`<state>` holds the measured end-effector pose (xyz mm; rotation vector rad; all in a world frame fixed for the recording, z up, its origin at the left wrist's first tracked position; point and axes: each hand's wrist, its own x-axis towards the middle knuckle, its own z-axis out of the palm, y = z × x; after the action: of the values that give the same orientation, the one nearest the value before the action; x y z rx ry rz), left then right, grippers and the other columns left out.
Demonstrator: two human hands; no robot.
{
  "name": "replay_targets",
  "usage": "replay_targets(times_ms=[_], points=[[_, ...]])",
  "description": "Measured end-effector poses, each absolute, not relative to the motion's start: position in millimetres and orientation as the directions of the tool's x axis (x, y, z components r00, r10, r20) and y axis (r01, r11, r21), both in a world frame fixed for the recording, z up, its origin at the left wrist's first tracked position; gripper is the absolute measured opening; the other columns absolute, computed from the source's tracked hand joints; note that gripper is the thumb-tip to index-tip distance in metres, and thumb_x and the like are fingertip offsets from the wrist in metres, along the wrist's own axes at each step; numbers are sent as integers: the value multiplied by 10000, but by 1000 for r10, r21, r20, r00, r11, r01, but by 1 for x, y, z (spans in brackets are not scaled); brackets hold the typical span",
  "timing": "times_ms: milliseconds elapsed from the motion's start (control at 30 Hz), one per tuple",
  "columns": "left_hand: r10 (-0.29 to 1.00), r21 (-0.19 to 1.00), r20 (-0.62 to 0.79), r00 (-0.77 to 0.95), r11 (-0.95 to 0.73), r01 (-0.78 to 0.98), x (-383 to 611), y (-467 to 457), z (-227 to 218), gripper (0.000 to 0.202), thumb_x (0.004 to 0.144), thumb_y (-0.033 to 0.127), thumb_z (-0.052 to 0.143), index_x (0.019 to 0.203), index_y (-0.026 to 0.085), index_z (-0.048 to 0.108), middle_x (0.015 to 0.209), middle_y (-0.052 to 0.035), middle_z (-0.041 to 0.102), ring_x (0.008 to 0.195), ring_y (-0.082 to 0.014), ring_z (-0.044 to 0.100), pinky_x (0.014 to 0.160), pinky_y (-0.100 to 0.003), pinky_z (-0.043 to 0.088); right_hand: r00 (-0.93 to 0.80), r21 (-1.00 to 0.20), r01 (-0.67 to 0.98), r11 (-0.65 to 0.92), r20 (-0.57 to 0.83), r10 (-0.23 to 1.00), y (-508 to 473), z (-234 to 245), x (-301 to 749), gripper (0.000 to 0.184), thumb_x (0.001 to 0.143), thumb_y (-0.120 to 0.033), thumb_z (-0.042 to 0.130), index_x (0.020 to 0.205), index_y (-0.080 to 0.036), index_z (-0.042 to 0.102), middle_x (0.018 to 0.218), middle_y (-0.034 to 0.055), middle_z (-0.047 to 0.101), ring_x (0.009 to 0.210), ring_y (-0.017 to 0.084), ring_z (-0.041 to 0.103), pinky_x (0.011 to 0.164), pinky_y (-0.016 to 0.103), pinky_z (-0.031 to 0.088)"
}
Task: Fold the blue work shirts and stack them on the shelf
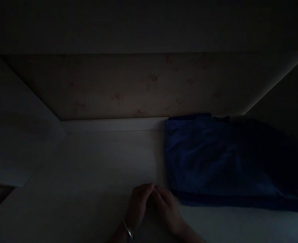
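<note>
Low in the middle of this very dark view, my left hand (139, 202) and my right hand (165, 204) meet at the fingertips and thumbs. Both are closed with bent fingers, and nothing shows in either. A light-coloured bangle circles my left wrist. Just to the right of my right hand lies a dark blue garment (204, 158), flat and folded, with some creases. A small button-like detail shows near its upper left corner. Its right part fades into shadow, so its kind cannot be made out.
A pale shelf-like surface (100, 162) lies under my hands. Behind it stands a back panel (128, 84) with a faint pinkish flower pattern. Pale side walls close in at left and right, and a dark edge crosses the top.
</note>
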<state>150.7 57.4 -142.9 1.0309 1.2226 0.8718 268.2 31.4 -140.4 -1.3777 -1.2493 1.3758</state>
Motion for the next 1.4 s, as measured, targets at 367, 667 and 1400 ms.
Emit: replay_targets(times_ms=[367, 667, 1400], points=[[912, 948, -318, 259, 314, 57, 145, 57, -135, 529, 788, 613, 556, 479, 204, 424, 518, 36, 315, 541, -117, 257, 534, -281, 312, -210, -971, 96, -219, -235, 949, 34, -127, 274, 471, 900, -603, 442, 646, -213, 512, 605, -32, 401, 580, 124, 398, 590, 249, 375], [913, 951, -303, 273, 308, 26, 143, 56, -135, 477, 810, 548, 572, 509, 181, 520, 511, 39, 367, 541, -111, 290, 558, -266, 343, -194, -968, 147, -204, -231, 954, 31, -131, 274, 493, 929, -593, 400, 646, -202, 500, 605, -32, 424, 583, 113, 398, 570, 234, 354], [918, 959, -276, 285, 282, 22, 141, 54, -141, 438, 851, 492, 566, 572, 157, 612, 547, 18, 497, 570, -114, 379, 581, -253, 363, -208, -977, 123, -175, -198, 958, 29, -132, 274, 456, 960, -534, 401, 686, -187, 509, 621, -39, 414, 586, 97, 379, 573, 209, 351]])
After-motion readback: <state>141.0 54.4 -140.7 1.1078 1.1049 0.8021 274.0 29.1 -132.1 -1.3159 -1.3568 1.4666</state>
